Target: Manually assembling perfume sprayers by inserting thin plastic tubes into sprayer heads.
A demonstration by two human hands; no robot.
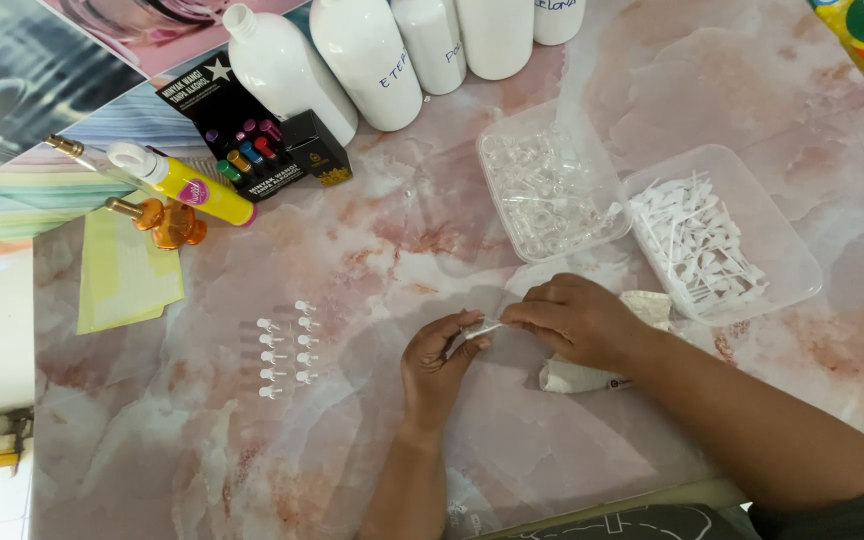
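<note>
We see our left hand (439,362) raised from the lower middle, forearm bare and running almost straight up the view, wrist slightly bent, fingers curled inward with thumb and fingertips pinched together in a tight grip. Our right hand (577,318) comes in from the lower right, its forearm bare and angled across, a dark sleeve showing at the far corner. Its knuckles face up, fingers bent down, and its fingertips meet those of the left hand.
</note>
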